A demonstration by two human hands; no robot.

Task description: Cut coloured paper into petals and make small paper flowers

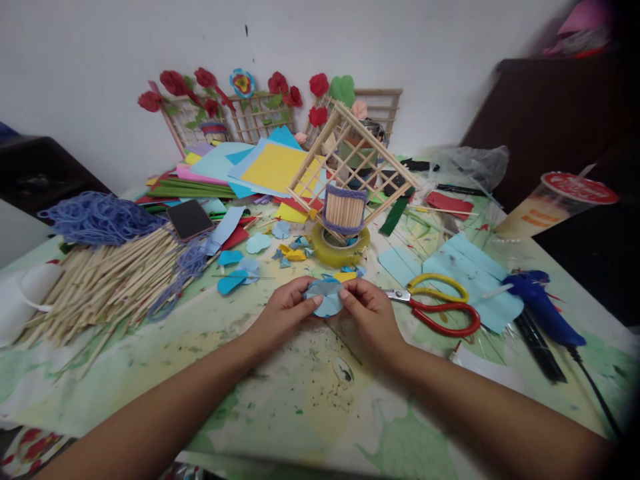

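A round light-blue paper flower is pinched between my two hands near the middle of the table. My left hand grips its left edge, thumb on top. At its right edge, the thumb and fingers of my right hand are closed on the paper. Just beyond lie yellow and blue paper scraps and a roll of yellowish tape. Scissors with yellow and red handles rest beside my right hand. Cut blue paper petals are spread to the left of my left hand.
A stick lattice frame stands tilted behind the tape. Bamboo sticks, blue yarn and a phone occupy the left side. At right are a blue glue gun, light-blue paper and a drink cup.
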